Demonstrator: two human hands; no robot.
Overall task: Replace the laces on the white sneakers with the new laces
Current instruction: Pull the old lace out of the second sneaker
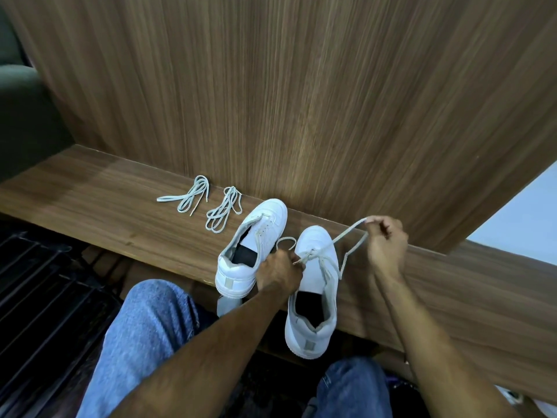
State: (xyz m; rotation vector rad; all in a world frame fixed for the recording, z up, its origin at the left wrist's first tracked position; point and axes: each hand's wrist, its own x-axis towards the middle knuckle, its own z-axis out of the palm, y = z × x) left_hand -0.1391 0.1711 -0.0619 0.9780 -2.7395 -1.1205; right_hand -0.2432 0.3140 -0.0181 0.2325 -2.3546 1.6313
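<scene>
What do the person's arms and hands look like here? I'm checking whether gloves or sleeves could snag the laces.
Both forearms are bare, no sleeves in view. The left hand and right hand wear no gloves, and no rings, watch or bracelets are visible. Blue jeans cover the knees.

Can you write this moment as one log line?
left hand: grips lace at right sneaker | right hand: pulls lace | spare laces: untouched

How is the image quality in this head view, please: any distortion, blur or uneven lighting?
Head view: wide-angle distortion splays the wood panel grain outward and bows the shelf edge; lighting is soft, the floor at lower left dark; the right sneaker, its lace and both hands, left and right, look reasonably sharp.
</scene>
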